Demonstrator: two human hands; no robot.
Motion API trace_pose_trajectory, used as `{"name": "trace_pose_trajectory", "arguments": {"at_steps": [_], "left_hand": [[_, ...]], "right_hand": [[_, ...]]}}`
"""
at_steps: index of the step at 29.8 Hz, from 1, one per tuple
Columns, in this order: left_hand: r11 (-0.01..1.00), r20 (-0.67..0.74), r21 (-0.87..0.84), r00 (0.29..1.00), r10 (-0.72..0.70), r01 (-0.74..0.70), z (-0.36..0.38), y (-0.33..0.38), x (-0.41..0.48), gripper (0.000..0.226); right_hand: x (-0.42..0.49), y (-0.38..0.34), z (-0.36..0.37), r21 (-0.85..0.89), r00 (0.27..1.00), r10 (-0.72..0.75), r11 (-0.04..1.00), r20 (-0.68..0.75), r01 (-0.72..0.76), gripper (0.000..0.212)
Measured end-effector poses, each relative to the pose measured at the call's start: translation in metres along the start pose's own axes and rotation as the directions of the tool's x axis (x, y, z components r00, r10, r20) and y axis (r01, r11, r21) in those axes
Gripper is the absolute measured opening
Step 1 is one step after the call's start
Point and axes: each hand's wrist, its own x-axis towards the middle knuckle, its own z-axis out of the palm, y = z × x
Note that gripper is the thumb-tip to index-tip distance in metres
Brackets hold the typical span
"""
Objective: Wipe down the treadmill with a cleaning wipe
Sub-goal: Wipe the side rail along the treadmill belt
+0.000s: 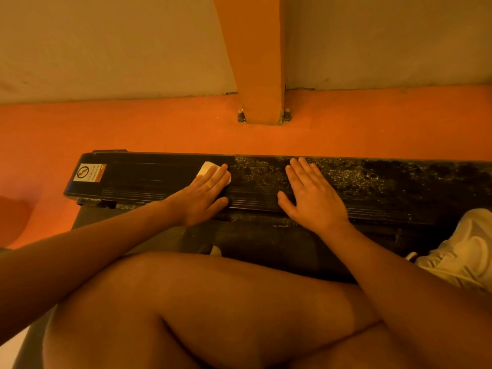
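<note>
Treadmill side rail [372, 182] ran across the view, its far edge against the orange floor [159, 129]. The left end looked dark and clean. From mid-rail to the right end it was speckled with pale dust and grit. The person sat on the belt [266, 243], with a white shoe [463, 249] near the rail's right end.

Right hand [311, 195] lay flat and open on the dusty stretch, fingers straight, holding nothing. Left hand [206, 195] also lay flat with fingers straight, pressing the wipe [206, 169] onto the rail at the clean-dirty boundary. A white corner showed past the fingertips toward the far edge.

Risks, as judged:
- The bracing right palm would likely pick up grit and print it onto wiped rail.
- The small folded wipe could load up and smear dust rather than lift it.
- Grit pushed off the near edge would land on the belt.
- Wet strokes at the left corner could lift the warning sticker [90, 172].
</note>
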Motion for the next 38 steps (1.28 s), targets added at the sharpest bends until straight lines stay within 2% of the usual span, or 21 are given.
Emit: {"name": "trace_pose_trajectory", "arguments": {"at_steps": [3, 6, 12, 17, 24, 29, 32, 38], "left_hand": [[0.999, -0.055, -0.008, 0.997, -0.046, 0.045, -0.013, 0.002, 0.024, 0.078], [0.998, -0.085, -0.006, 0.995, -0.055, 0.055, -0.025, 0.008, 0.039, 0.073], [1.0, -0.013, -0.02, 1.0, -0.01, 0.01, -0.003, 0.012, 0.003, 0.078], [0.996, -0.083, -0.032, 0.993, -0.086, 0.084, -0.024, 0.006, 0.037, 0.072], [0.997, -0.007, 0.06, 0.999, 0.039, -0.039, -0.001, 0.008, -0.002, 0.085], [1.0, -0.072, 0.026, 0.997, -0.016, 0.018, -0.02, 0.008, 0.03, 0.075], [0.998, -0.088, 0.067, 0.996, 0.002, 0.004, -0.024, 0.008, 0.038, 0.075], [0.984, 0.001, 0.149, 0.995, 0.1, -0.099, 0.0, -0.005, -0.01, 0.083]], "right_hand": [[0.0, 0.0, 0.0, 0.004, 1.0, 0.0, 1.0, -0.004, 0.0, 0.085], [-0.002, -0.001, 0.0, 0.007, 1.0, 0.002, 1.0, 0.001, -0.002, 0.085], [0.0, 0.0, 0.0, 0.014, 1.0, 0.003, 1.0, -0.006, -0.003, 0.086], [0.0, -0.001, 0.0, 0.002, 1.0, 0.004, 1.0, 0.0, -0.004, 0.086], [0.0, -0.001, 0.002, 0.013, 1.0, 0.006, 1.0, -0.013, -0.006, 0.086], [0.0, 0.0, 0.001, 0.011, 1.0, 0.005, 1.0, -0.005, -0.005, 0.085], [0.0, -0.001, 0.0, 0.027, 1.0, 0.004, 1.0, -0.018, -0.004, 0.085], [-0.001, 0.0, 0.0, 0.012, 1.0, 0.001, 1.0, -0.014, -0.001, 0.084]]}}
